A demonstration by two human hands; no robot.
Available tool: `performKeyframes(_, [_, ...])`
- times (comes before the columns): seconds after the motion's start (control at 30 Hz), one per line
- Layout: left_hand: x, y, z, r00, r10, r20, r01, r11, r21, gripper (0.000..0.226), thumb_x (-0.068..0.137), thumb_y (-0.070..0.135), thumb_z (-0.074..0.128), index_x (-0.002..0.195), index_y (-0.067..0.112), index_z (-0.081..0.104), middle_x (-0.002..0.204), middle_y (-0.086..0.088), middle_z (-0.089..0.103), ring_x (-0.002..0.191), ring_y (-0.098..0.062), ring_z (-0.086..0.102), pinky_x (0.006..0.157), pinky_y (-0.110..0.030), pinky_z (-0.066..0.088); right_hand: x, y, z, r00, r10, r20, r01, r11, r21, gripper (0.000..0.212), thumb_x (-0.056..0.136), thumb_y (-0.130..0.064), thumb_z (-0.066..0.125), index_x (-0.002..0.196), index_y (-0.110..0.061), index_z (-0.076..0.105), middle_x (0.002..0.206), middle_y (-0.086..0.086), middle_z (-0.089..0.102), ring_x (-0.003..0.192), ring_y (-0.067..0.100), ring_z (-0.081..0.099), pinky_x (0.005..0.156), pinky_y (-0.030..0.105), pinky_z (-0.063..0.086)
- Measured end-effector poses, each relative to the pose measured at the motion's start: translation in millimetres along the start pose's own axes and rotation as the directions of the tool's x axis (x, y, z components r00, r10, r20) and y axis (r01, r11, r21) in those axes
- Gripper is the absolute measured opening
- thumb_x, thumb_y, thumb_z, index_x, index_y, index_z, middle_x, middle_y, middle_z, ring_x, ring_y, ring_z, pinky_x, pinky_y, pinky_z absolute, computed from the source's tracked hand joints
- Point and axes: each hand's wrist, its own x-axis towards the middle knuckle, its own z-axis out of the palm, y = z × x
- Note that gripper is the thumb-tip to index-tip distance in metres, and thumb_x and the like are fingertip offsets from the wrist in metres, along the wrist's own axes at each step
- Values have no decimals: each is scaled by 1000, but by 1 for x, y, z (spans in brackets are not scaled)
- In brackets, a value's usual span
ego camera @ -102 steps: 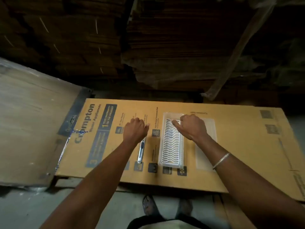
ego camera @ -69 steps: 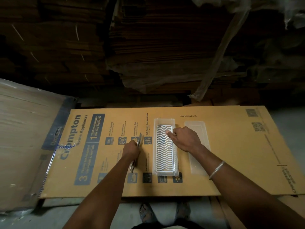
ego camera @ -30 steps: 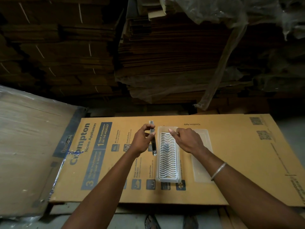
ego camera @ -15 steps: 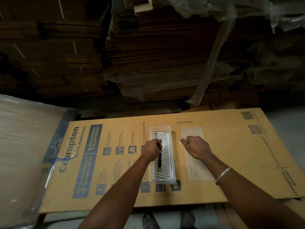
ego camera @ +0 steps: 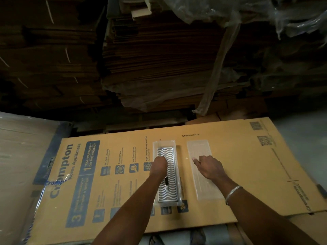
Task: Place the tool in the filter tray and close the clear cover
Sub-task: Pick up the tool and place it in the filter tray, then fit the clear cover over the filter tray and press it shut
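Observation:
A clear filter tray (ego camera: 172, 147) with a white wavy grid lies lengthwise on a flat printed cardboard box (ego camera: 247, 165). My left hand (ego camera: 158, 166) is over the tray's left half, fingers curled on a slim dark tool (ego camera: 166, 182) whose near end lies on the grid. The clear cover (ego camera: 198, 149) lies flat just right of the tray, a narrow gap between them. My right hand (ego camera: 209, 166) rests on the cover with its fingers partly curled and a finger pointing left. A metal bangle circles that wrist.
Tall stacks of flattened cardboard (ego camera: 159, 59) rise behind the box, with loose plastic sheeting (ego camera: 221, 50) hanging over them. A plastic-wrapped bundle (ego camera: 21, 165) lies at the left. Bare floor (ego camera: 300, 138) shows at the right.
My left hand picked the tool up from the box, carried it around the tray's far end and lowered it onto the grid. My right hand moved from the tray onto the cover.

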Motion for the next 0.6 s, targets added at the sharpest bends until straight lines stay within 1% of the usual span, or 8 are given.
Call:
performKeyframes(0.1, [2, -1, 5, 1000, 12, -6, -12, 999, 37, 20, 87, -6, 60, 100, 2, 72, 108, -18, 70, 101, -32, 72, 86, -40, 56, 1, -2, 5, 1000, 13, 14, -12, 999, -50, 55, 104, -58, 29, 110, -14, 61, 110, 12, 68, 100, 32, 65, 75, 38, 44])
performKeyframes(0.17, [2, -1, 7, 999, 29, -14, -29, 998, 52, 21, 89, -6, 57, 103, 1, 70, 112, -19, 67, 101, -33, 70, 86, -41, 55, -1, -4, 9, 1000, 22, 16, -21, 998, -61, 50, 104, -55, 33, 117, -13, 57, 117, 10, 65, 105, 31, 64, 80, 39, 47])
performKeyframes(0.23, [0, 0, 9, 999, 43, -18, -42, 998, 55, 24, 92, -5, 56, 111, 2, 69, 120, -18, 61, 102, -32, 68, 88, -40, 54, -3, -4, 14, 999, 51, 7, -51, 998, -25, 48, 102, -54, 41, 127, -13, 51, 128, 10, 57, 113, 31, 61, 85, 41, 49])
performKeyframes(0.33, [-3, 1, 10, 998, 54, -16, -53, 995, 83, 27, 90, -5, 60, 115, 4, 69, 125, -17, 57, 101, -32, 68, 91, -40, 55, -7, -3, 22, 992, 127, -24, -128, 991, -41, 67, 93, -61, 53, 140, -15, 41, 144, 13, 42, 124, 31, 49, 92, 43, 50])
performKeyframes(0.4, [-4, -1, 11, 998, 60, -11, -59, 995, 80, 28, 87, -6, 64, 114, 3, 68, 125, -17, 57, 102, -33, 68, 92, -41, 56, -10, -2, 25, 984, 179, -13, -180, 979, -97, 82, 84, -72, 56, 145, -19, 38, 145, 14, 39, 126, 31, 46, 95, 44, 49])
performKeyframes(0.43, [-3, -2, 12, 998, 62, -15, -61, 995, 79, 28, 88, -6, 62, 114, 3, 68, 126, -18, 57, 103, -33, 68, 92, -41, 55, -10, -2, 27, 979, 204, 9, -202, 973, -108, 88, 81, -76, 57, 146, -21, 36, 145, 14, 39, 126, 32, 45, 95, 44, 49])
performKeyframes(0.5, [-6, -1, 8, 997, 72, -23, -70, 995, 68, 28, 90, -7, 57, 114, 3, 67, 128, -17, 57, 105, -32, 66, 93, -41, 54, -12, -3, 30, 968, 246, 58, -241, 967, -77, 95, 76, -77, 63, 148, -23, 32, 144, 16, 36, 127, 34, 43, 94, 47, 50])
performKeyframes(0.6, [-19, 1, -4, 991, 112, -74, -110, 994, 24, 32, 90, -5, 58, 118, 6, 67, 128, -12, 58, 108, -30, 65, 94, -40, 52, -14, -6, 33, 956, 280, 88, -279, 960, -27, 100, 73, -73, 71, 151, -27, 26, 145, 18, 32, 130, 37, 39, 94, 54, 52])
